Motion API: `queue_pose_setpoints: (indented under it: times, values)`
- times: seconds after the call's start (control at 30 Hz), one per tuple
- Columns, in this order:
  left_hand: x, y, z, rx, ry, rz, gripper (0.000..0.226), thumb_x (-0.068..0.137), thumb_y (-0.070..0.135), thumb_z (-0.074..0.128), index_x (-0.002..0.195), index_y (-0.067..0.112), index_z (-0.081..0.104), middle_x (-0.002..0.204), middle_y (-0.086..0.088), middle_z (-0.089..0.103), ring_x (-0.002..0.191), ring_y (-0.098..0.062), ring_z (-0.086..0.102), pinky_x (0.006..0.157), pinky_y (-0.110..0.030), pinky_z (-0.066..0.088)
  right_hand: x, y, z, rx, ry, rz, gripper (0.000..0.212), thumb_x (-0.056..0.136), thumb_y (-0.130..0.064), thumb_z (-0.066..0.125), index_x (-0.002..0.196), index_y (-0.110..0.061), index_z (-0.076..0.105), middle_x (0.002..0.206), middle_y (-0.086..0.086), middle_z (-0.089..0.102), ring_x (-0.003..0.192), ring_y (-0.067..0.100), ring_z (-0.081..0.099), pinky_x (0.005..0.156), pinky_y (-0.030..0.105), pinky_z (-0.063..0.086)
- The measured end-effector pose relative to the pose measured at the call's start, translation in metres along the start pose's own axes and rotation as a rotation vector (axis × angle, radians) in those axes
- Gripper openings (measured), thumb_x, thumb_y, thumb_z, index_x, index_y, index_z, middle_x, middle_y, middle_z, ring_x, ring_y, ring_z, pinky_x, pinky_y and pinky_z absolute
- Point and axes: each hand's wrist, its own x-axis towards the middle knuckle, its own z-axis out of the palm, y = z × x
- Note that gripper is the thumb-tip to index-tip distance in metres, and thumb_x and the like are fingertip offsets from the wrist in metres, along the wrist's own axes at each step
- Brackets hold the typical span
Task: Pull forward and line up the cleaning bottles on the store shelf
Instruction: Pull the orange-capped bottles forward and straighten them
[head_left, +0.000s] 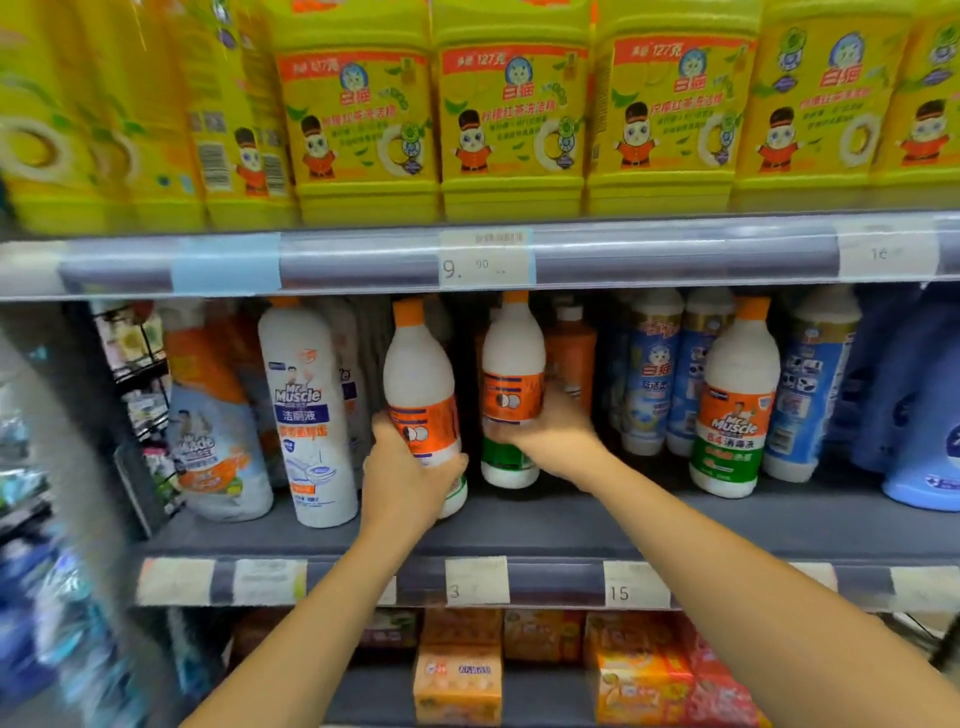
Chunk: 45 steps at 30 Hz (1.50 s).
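left hand and right hand, arms outstretched, each grip a white bottle on the shelf.

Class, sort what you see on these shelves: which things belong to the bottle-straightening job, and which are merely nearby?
Part of the job:
left hand
right hand
left-held bottle
right-held bottle
Mr Muscle 84 bottle
tall white Mr Muscle bottle

Just nearby:
yellow detergent jugs
price tag
orange soap boxes

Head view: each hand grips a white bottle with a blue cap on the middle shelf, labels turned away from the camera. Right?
Not quite. The head view shows orange caps, not blue. The rest holds: the left hand grips one white bottle, the right hand the other white bottle, both on the middle shelf with back labels toward the camera.
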Motion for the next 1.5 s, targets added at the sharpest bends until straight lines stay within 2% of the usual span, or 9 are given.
queue_pose_setpoints:
  times: [0.3,0.67,0.8,0.87,0.93,1.07,1.17,1.33,1.5]
  values:
    - [-0.013,-0.013,-0.017,-0.016,-0.04,0.041,0.064,0.061,0.025,0.088,0.102,0.024,0.039,0.09,0.014,0.055,0.079,-0.003,0.056,0.062,-0.015,0.041,0.031,-0.028,0.065,-0.023,-0.095,0.004,0.034,0.085,-0.023,0.066,0.115,-0.01,0.058,0.118,0.012,0.064,0.11,0.027,0.06,0.091,0.034,0.048]
    - [-0.013,-0.013,-0.016,-0.027,-0.039,0.039,0.065,0.061,0.024,0.088,0.106,0.023,0.041,0.096,0.009,0.058,0.081,-0.003,0.057,0.065,-0.016,0.042,0.054,-0.041,0.092,0.037,-0.133,0.154,0.038,0.102,-0.022,0.034,0.132,0.001,0.036,0.134,0.016,0.051,0.124,0.034,0.048,0.107,0.04,0.034]
    - [-0.015,-0.013,-0.016,-0.032,-0.046,0.044,0.065,0.06,0.024,0.088,0.106,0.024,0.042,0.096,0.01,0.058,0.082,0.001,0.056,0.063,-0.013,0.041,0.044,-0.039,0.078,0.0,-0.075,0.063,0.034,0.099,-0.007,0.037,0.131,-0.001,0.044,0.144,0.025,0.039,0.131,0.037,0.038,0.101,0.035,0.028]
    - [-0.015,-0.013,-0.017,-0.047,-0.047,0.043,0.065,0.06,0.024,0.088,0.107,0.025,0.043,0.098,0.01,0.059,0.084,0.0,0.057,0.065,-0.013,0.042,0.046,-0.038,0.076,-0.043,-0.073,0.048,0.027,0.098,-0.008,0.041,0.091,-0.035,0.041,0.133,0.024,0.048,0.125,0.036,0.043,0.104,0.038,0.028]
    - [-0.015,-0.014,-0.017,-0.056,-0.045,0.045,0.066,0.06,0.024,0.088,0.109,0.025,0.043,0.098,0.011,0.059,0.086,-0.001,0.058,0.066,-0.013,0.042,0.048,-0.04,0.077,0.032,-0.051,0.07,0.037,0.098,-0.013,0.045,0.072,-0.029,0.024,0.101,0.012,0.056,0.109,0.03,0.048,0.109,0.044,0.031]
    - [-0.014,-0.014,-0.016,-0.054,-0.036,0.037,0.065,0.06,0.025,0.088,0.107,0.027,0.043,0.095,0.017,0.058,0.084,0.005,0.057,0.064,-0.009,0.041,0.059,-0.033,0.086,0.07,-0.148,0.081,0.018,0.098,-0.02,0.045,0.111,-0.01,0.037,0.131,0.02,0.053,0.123,0.033,0.048,0.108,0.041,0.035]
    - [-0.013,-0.017,-0.015,-0.047,-0.022,0.03,0.064,0.059,0.024,0.088,0.104,0.024,0.044,0.094,0.013,0.059,0.084,0.001,0.059,0.064,-0.013,0.043,0.062,-0.034,0.088,0.04,-0.136,0.06,0.002,0.099,-0.016,0.044,0.1,-0.016,0.044,0.127,0.02,0.054,0.124,0.036,0.047,0.106,0.042,0.035]
    - [-0.01,-0.018,-0.015,-0.035,-0.029,0.034,0.064,0.059,0.024,0.089,0.102,0.022,0.042,0.092,0.011,0.058,0.082,0.002,0.058,0.064,-0.015,0.043,0.074,-0.026,0.094,-0.193,-0.246,0.063,0.039,0.096,-0.02,0.047,0.127,0.002,0.05,0.136,0.023,0.05,0.126,0.037,0.046,0.102,0.044,0.036]
    - [-0.007,-0.02,-0.014,-0.03,-0.013,0.02,0.064,0.057,0.024,0.09,0.1,0.023,0.042,0.091,0.009,0.059,0.081,-0.006,0.06,0.066,-0.021,0.044,0.054,-0.021,0.065,-0.249,-0.455,0.038,0.032,0.092,-0.031,0.057,0.117,-0.012,0.061,0.12,0.009,0.064,0.099,0.019,0.06,0.083,0.029,0.048]
